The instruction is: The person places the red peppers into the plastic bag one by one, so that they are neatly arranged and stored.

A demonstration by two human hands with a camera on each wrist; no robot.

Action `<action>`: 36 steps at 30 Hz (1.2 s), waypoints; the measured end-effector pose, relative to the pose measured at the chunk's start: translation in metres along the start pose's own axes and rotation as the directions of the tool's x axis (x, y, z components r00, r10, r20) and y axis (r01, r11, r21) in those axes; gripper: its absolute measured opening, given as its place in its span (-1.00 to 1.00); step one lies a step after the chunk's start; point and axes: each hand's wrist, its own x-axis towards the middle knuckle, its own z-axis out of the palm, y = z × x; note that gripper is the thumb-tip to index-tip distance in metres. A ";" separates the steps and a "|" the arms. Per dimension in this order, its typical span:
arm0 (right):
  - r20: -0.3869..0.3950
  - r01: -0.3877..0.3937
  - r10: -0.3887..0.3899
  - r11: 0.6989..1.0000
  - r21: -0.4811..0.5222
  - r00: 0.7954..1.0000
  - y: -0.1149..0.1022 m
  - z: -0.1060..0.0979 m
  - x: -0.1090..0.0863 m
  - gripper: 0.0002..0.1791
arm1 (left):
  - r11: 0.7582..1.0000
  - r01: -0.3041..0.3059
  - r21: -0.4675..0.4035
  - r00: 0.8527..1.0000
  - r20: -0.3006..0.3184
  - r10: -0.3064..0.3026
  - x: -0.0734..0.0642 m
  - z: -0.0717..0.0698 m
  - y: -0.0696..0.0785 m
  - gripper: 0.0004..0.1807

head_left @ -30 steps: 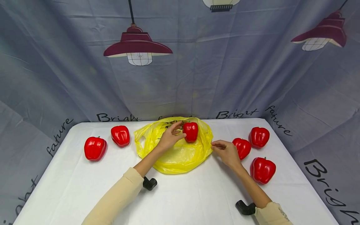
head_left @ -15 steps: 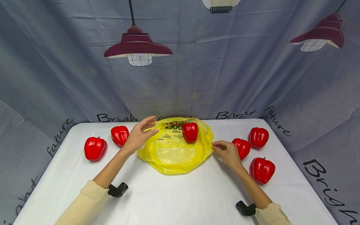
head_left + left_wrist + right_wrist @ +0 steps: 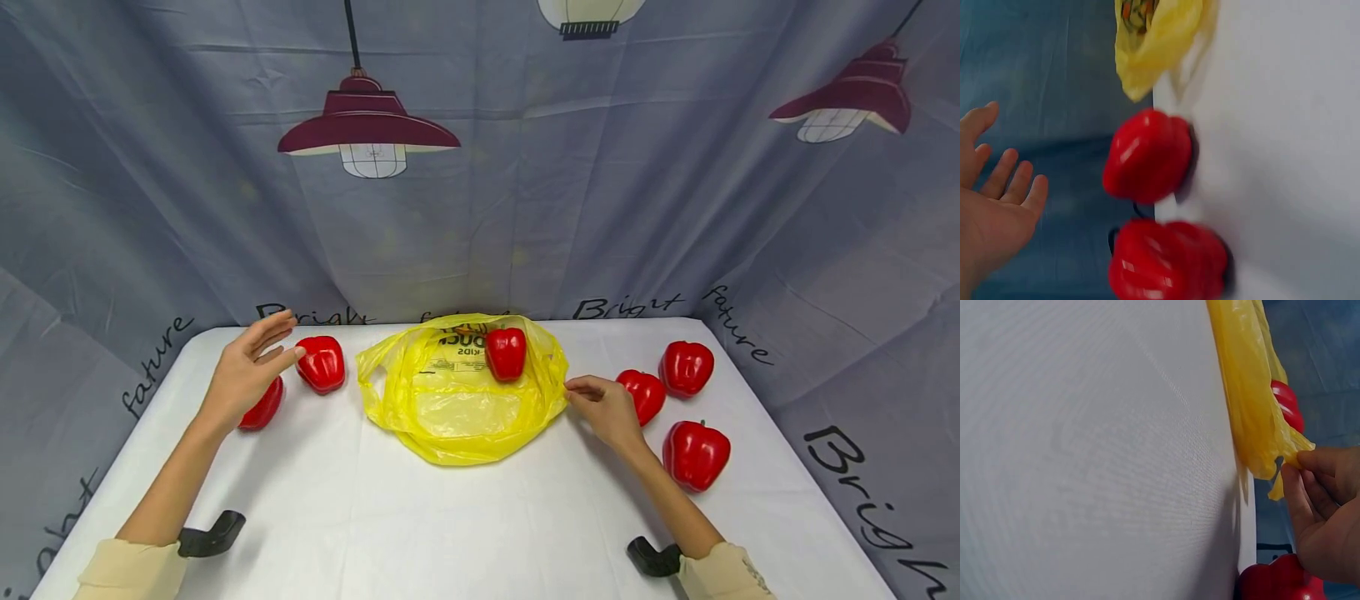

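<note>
A yellow plastic bag lies spread with its mouth open in the middle of the table, and one red bell pepper sits inside it. My right hand pinches the bag's right edge between thumb and fingertips, plain in the right wrist view. Over at the left, my left hand holds nothing, its fingers extended above the table. Under it a red bell pepper is partly hidden in the head view. Close to its thumb sits another bell pepper. The left wrist view shows both peppers apart from the hand.
On the right side of the white table stand three more red bell peppers, the nearest pepper in front. A grey curtain printed with lamps and lettering hangs behind. Black camera mounts sit at both wrists.
My left hand has moved from beside the pepper in the bag leftward, over to the two peppers on the left. My right hand keeps its pinch on the bag's edge.
</note>
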 end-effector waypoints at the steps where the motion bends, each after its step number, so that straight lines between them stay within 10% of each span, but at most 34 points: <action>1: 0.001 -0.001 0.001 1.000 0.001 1.000 0.000 0.000 0.000 -0.80 | 0.999 0.010 0.034 1.000 -0.019 -0.010 -0.002 -0.006 -0.004 -0.31; 13: 0.007 0.027 -0.027 1.000 0.013 1.000 0.000 -0.001 -0.001 -0.81 | 0.988 0.106 0.116 0.993 -0.054 -0.100 -0.032 -0.052 -0.061 -0.28; 36: 0.012 0.010 -0.010 1.000 0.018 1.000 -0.002 -0.002 -0.001 -0.81 | 0.955 0.291 0.066 0.946 0.128 -0.297 -0.036 -0.056 -0.094 -0.05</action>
